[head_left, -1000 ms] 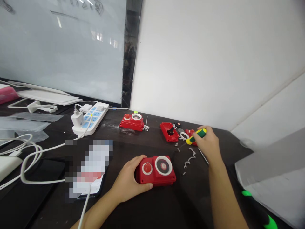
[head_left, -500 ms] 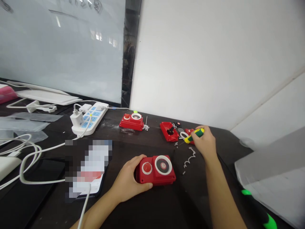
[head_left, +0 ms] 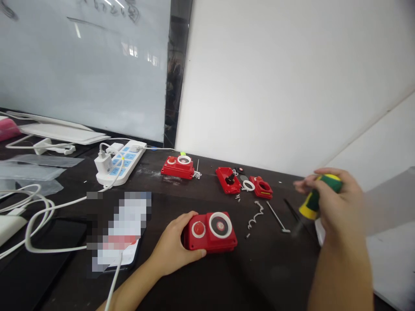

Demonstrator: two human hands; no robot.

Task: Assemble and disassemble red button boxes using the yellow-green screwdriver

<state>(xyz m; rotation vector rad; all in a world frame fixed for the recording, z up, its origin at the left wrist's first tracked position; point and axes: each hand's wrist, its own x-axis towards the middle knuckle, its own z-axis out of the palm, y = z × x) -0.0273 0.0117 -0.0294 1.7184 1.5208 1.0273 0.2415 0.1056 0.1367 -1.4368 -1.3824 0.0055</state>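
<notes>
My left hand (head_left: 173, 247) grips the left end of a red push-button box (head_left: 210, 244), which has a round red button and a white-ringed black dial on top. My right hand (head_left: 335, 205) is raised at the right, away from the red parts, and closed around a green-and-yellow screwdriver handle (head_left: 319, 194). The screwdriver's shaft is blurred. Farther off lie a second assembled red box (head_left: 177, 168), an open red housing (head_left: 228, 180), a small red part (head_left: 262, 187) and a white ring (head_left: 248, 185). White plastic curls (head_left: 256, 214) and a thin metal rod (head_left: 277, 216) lie near my right hand.
A white power strip (head_left: 118, 162) with a plugged-in charger stands at the back left of the dark table (head_left: 259, 268). White cables, plastic bags and a pixelated phone (head_left: 118, 231) lie to the left. A white wall rises behind.
My right hand has moved right and nearer to me with the screwdriver, away from the red parts, uncovering the metal rod. My left hand remains on the red box.
</notes>
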